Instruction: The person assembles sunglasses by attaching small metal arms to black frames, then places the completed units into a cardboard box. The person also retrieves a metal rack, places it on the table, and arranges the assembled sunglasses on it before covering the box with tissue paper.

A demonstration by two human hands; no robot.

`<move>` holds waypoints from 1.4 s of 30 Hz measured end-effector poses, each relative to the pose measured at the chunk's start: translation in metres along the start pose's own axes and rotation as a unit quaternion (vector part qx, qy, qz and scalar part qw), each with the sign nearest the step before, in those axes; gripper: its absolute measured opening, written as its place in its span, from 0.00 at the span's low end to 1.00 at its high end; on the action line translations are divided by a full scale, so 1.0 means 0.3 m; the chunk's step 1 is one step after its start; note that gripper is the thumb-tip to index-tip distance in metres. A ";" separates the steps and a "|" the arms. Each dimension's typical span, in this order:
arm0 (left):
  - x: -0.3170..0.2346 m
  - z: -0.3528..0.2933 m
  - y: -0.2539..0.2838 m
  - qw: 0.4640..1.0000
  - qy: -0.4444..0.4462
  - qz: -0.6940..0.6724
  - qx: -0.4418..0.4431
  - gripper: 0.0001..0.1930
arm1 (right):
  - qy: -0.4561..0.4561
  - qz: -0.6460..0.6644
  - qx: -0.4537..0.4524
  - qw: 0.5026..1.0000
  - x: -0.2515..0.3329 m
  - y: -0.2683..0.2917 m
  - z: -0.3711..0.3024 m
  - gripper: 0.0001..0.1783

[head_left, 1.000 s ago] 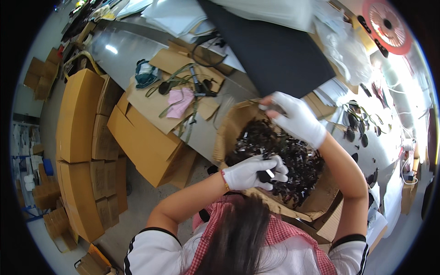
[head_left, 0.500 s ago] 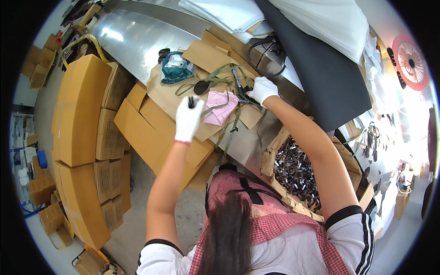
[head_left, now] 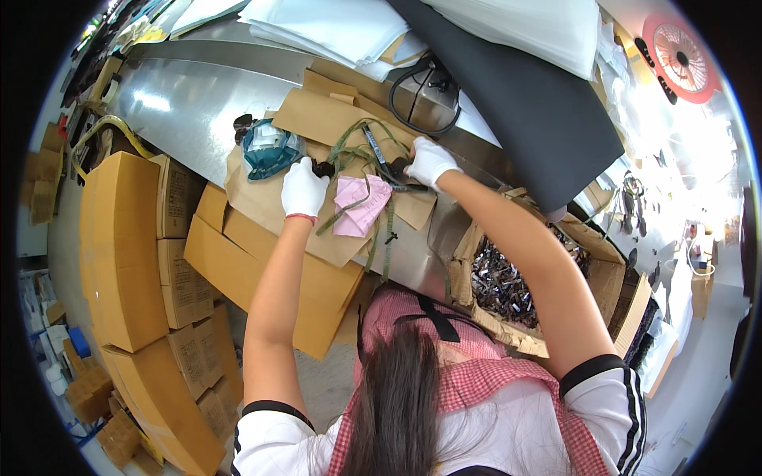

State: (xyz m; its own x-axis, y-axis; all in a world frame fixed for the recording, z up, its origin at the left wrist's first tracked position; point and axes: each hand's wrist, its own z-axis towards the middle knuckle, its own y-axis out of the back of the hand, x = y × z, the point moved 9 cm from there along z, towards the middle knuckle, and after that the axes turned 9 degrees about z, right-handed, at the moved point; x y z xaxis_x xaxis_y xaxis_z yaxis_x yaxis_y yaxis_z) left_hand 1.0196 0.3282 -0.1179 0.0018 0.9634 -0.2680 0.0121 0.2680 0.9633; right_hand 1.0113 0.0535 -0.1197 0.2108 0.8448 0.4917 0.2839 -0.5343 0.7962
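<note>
White gloves cover both my hands. My left hand (head_left: pixel 305 189) is closed, its fingertips at a small rounded black piece (head_left: pixel 323 169) beside a teal plastic bag (head_left: pixel 272 149). The glove hides part of that piece. My right hand (head_left: pixel 432 162) is closed at a small black object (head_left: pixel 401 166), mostly behind its fingers. Between the hands lie tangled green straps (head_left: pixel 343 147), a black marker-like stick (head_left: pixel 373 146) and a crumpled pink paper (head_left: pixel 361 208). All of these rest on brown cardboard sheets (head_left: pixel 252 184).
A carton (head_left: pixel 463 305) full of small dark, shiny parts stands under my right forearm. Tall cardboard boxes (head_left: pixel 123 254) are stacked at the left. A black sheet (head_left: pixel 524 103), white foam sheets (head_left: pixel 317 28) and a dark cable (head_left: pixel 397 107) lie at the back. A red fan (head_left: pixel 683 59) is far right.
My left hand has gone forward over the cardboard to the rounded black piece; before, it held a small dark thing nearer to me. My right hand stays by its black object. The view has shifted.
</note>
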 end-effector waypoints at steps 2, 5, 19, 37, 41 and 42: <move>0.015 -0.001 0.009 0.999 0.001 -0.042 -0.017 0.18 | 0.019 0.029 0.022 0.999 -0.012 0.030 0.003 0.20; 0.076 -0.026 0.023 0.986 0.052 -0.154 -0.023 0.18 | 0.071 0.030 -0.006 0.997 -0.003 0.120 -0.014 0.16; -0.086 -0.406 0.146 0.454 0.071 -0.837 0.297 0.16 | 0.033 0.536 0.116 0.836 0.060 0.127 -0.270 0.13; -0.495 -0.483 -0.044 0.278 0.114 -0.860 0.412 0.18 | 0.094 0.313 -0.090 0.941 0.054 0.133 -0.371 0.16; -0.444 -0.477 -0.064 0.364 0.149 -0.855 0.339 0.09 | 0.089 0.155 -0.204 0.963 0.030 0.220 -0.444 0.22; -0.436 -0.478 -0.043 0.433 0.122 -0.838 0.310 0.11 | 0.123 0.180 -0.209 0.953 0.050 0.232 -0.473 0.24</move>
State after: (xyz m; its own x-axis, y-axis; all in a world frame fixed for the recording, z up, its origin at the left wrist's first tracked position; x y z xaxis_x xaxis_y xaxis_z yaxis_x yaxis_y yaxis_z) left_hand 0.8758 0.1995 -0.0937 -0.6335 -0.5884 -0.5025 0.0581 0.6114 -0.7891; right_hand 0.9014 0.0329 -0.0067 -0.0155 0.6173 0.7865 -0.1731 -0.7764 0.6060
